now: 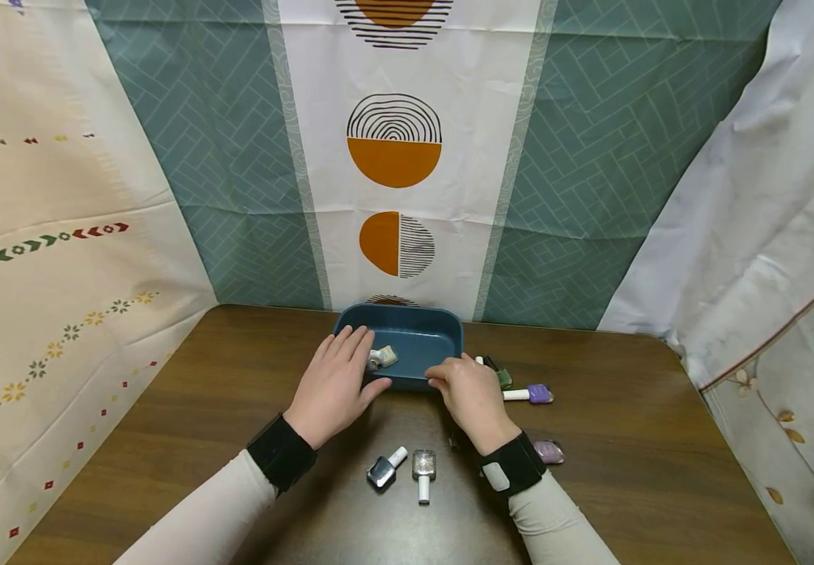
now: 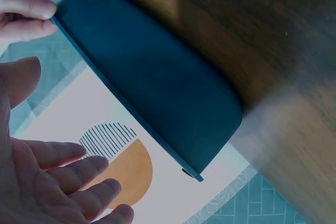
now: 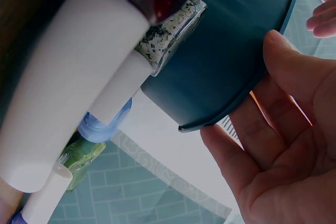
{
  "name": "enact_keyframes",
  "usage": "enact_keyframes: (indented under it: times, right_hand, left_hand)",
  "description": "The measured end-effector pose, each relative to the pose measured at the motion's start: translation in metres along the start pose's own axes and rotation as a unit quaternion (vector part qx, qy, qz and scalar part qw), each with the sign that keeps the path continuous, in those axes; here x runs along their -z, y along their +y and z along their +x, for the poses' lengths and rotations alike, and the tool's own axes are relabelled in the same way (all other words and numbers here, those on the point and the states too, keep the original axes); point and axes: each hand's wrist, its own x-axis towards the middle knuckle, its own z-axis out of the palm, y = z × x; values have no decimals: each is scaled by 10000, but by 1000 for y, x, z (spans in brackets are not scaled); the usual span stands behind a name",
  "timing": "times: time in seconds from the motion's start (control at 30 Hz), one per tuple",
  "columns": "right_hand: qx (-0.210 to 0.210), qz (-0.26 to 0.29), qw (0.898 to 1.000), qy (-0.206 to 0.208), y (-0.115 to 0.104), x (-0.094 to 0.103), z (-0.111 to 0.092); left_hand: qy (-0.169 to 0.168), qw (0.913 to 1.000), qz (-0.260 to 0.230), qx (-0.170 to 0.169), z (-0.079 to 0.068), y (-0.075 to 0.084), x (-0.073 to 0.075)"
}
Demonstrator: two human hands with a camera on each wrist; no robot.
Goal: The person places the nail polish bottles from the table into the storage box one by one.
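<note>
- Two bare hands are at a dark teal bin [image 1: 407, 318], which we see on the brown wooden table [image 1: 611, 392], near its far edge.
- We see the left hand [image 1: 332, 384] with its fingers extended and spread, gripping nothing, over the bin's left end; whether it touches the rim we cannot tell.
- The right hand [image 1: 473, 392] pinches the rim at the near right corner, thumb on one side and fingers on the other, as we see in the right wrist view.
- Inside the bin, toward its left end, we see pale little bottles [image 1: 387, 357], partly hidden by the left hand; we cannot count them.
- To the bin's right we find a green nail polish bottle [image 1: 504, 379] and, just beside it, a purple nail polish bottle [image 1: 539, 394] with its white cap pointing left.
- Closer to us, a lilac nail polish bottle [image 1: 549, 452] lies partly hidden behind the right wristband [image 1: 512, 463].
- Between the forearms we see a dark nail polish bottle [image 1: 381, 473] and, just right of it, a silver glitter bottle [image 1: 424, 464], white cap toward us.
- Behind the table we see a hanging cloth [image 1: 392, 161] with orange half-circles.
</note>
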Motion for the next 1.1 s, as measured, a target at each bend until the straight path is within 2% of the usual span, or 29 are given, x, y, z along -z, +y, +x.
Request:
enact_keyframes:
  times: [0.5, 0.83, 1.1]
  right_hand:
    - [-48, -35, 10000, -56, 0, 0, 0]
    - [22, 1, 10000, -13, 0, 0, 0]
    - [-52, 14, 10000, -74, 1, 0, 0]
  left_hand:
    - [-190, 9998, -105, -20, -35, 10, -1]
    - [-153, 9996, -190, -109, -57, 18, -4]
    - [-556, 9980, -300, -21, -68, 28, -6]
